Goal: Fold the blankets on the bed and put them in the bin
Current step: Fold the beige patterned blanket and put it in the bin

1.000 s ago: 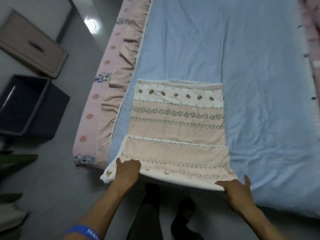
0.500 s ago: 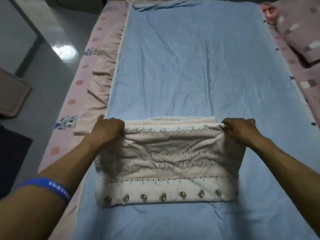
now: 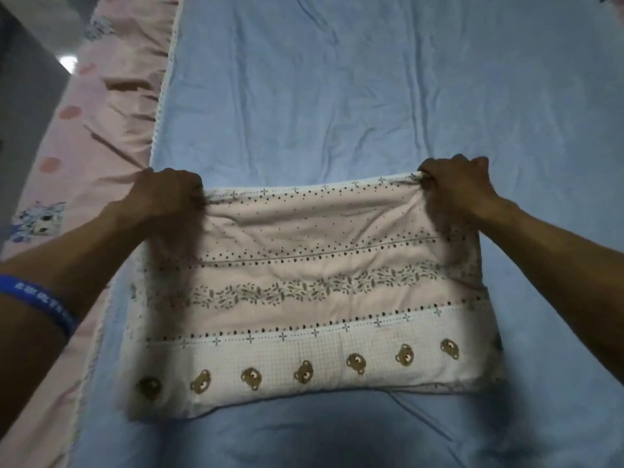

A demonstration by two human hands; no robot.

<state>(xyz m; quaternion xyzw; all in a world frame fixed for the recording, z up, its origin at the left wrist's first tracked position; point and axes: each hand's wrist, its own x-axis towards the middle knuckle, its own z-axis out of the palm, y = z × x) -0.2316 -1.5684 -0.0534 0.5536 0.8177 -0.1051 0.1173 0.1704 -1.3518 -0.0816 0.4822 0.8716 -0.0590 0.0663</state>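
Observation:
A pink blanket (image 3: 304,292) with dotted bands, a leaf stripe and a row of small bears lies folded in half on the blue bed sheet (image 3: 337,96). Its folded edge with the bears faces me. My left hand (image 3: 169,194) grips the far left corner and my right hand (image 3: 456,184) grips the far right corner, both fists closed on the cloth. The far edge is pulled taut between them. The bin is out of view.
A pink frilled bed skirt (image 3: 111,106) with cartoon prints hangs along the bed's left side, and grey floor (image 3: 27,79) lies beyond it. The blue sheet stretches far ahead and to the right. A blue wristband (image 3: 44,302) sits on my left forearm.
My hands took the blanket's near edge and carried it away from me over the rest, folding it in half. Both hands still hold the corners, now at the far edge.

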